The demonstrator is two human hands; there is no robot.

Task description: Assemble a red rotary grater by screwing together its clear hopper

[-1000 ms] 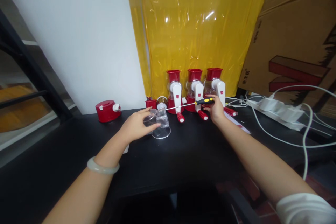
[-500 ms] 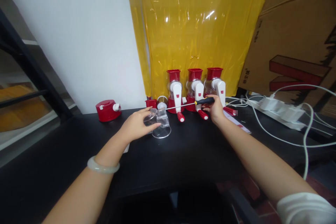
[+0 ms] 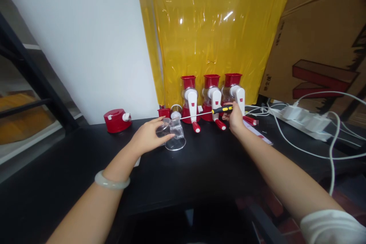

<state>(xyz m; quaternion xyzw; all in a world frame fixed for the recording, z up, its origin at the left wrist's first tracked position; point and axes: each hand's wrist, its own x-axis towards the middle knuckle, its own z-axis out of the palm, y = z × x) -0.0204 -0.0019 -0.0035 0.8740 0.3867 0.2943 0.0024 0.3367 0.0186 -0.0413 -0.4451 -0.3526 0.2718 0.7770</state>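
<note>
With my left hand (image 3: 148, 136) grasping the clear plastic housing (image 3: 177, 131) at the frame's centre and my right hand (image 3: 236, 119) gripping the screwdriver (image 3: 219, 110) right of it, I should brace the housing and turn gently, shaft steady, lest the tip slip.

Pale bangle (image 3: 111, 185), white sleeve (image 3: 328, 225)

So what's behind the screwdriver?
Behind the screwdriver, the left grinder stands past its shaft, the middle grinder past its handle. Whatever the handle and right hand directly cover can't be seen.
</note>
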